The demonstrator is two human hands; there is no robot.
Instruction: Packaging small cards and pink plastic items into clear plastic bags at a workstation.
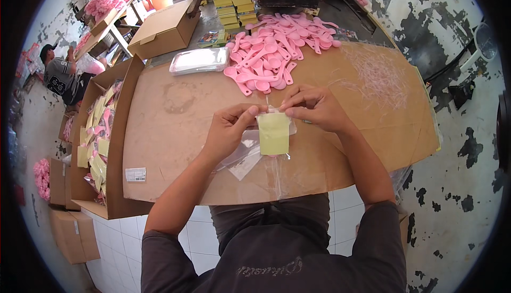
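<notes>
Fingers (249,113) of the left hand (230,128) and right hand (315,108) are pinched at opposite far corners of the yellow-green packet (274,135), its long axis pointed bodyward.

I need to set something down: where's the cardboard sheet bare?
The cardboard sheet is bare between the open carton and left hand, nearer than the clear bag stack, and right of the right hand, nearer than the plastic scraps. Crowded: the far middle, under pink spoons, and around the yellow card.
</notes>
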